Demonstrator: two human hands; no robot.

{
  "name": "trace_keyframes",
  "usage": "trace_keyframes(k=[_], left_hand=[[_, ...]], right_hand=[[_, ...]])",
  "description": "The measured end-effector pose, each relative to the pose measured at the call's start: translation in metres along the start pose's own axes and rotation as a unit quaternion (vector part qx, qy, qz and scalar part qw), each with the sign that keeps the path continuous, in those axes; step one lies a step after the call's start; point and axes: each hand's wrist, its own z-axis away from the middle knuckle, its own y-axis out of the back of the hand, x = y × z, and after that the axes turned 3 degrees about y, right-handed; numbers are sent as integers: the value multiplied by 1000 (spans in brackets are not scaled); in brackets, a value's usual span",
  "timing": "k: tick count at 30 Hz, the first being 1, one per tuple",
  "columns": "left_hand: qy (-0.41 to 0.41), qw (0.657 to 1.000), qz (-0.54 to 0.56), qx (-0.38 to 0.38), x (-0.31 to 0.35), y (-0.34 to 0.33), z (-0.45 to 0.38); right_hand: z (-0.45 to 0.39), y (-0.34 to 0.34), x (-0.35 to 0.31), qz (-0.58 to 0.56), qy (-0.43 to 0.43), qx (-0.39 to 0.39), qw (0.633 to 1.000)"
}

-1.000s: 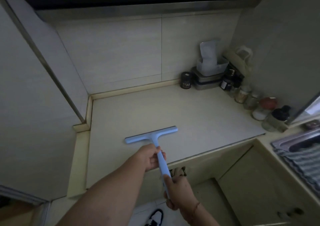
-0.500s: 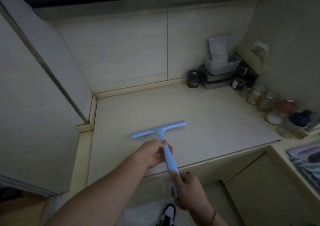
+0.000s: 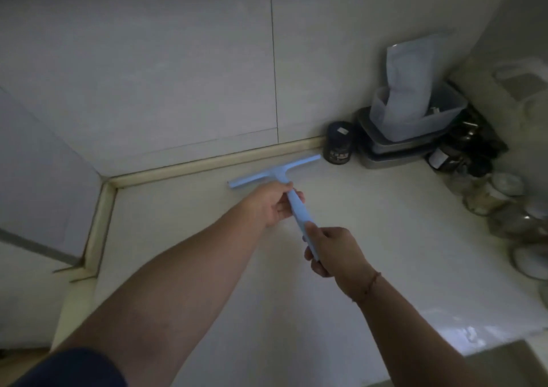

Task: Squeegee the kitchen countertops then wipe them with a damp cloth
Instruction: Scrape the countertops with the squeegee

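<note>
Pale-blue plastic forms the squeegee [image 3: 274,173], a T shape with a long straight blade and a flat tapering handle. Its blade lies toward 12 o'clock on the bench [image 3: 370,253], just beside the raised cream lip under the tiled wall [image 3: 148,75], one tip close to a small dark round jar [image 3: 338,143]. The left hand [image 3: 268,203] has its grip curled round the handle just below the blade; the right hand [image 3: 333,251], with a thin cord at the wrist, has its grip wrapped round the handle's lower end. The bench is smooth, off-white and faintly glossy, with a bright sheen toward 4 o'clock. Toward 2 o'clock, stacked rectangular containers [image 3: 394,146] carry a translucent tub [image 3: 421,114] holding a soft upright pouch. Glass jars [image 3: 489,194] with round lids line the 3 o'clock edge.
</note>
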Motion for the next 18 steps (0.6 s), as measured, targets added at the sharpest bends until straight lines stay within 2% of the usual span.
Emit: trace_keyframes(k=[7, 13, 18], left_hand=[[12, 999, -23, 31, 14, 0, -37], [31, 996, -66, 54, -1, 2, -36], [59, 994, -76, 51, -32, -3, -7]], right_hand=[[-41, -4, 11, 14, -27, -9, 999], [-26, -13, 33, -12, -48, 10, 999], [18, -6, 51, -5, -59, 19, 998]])
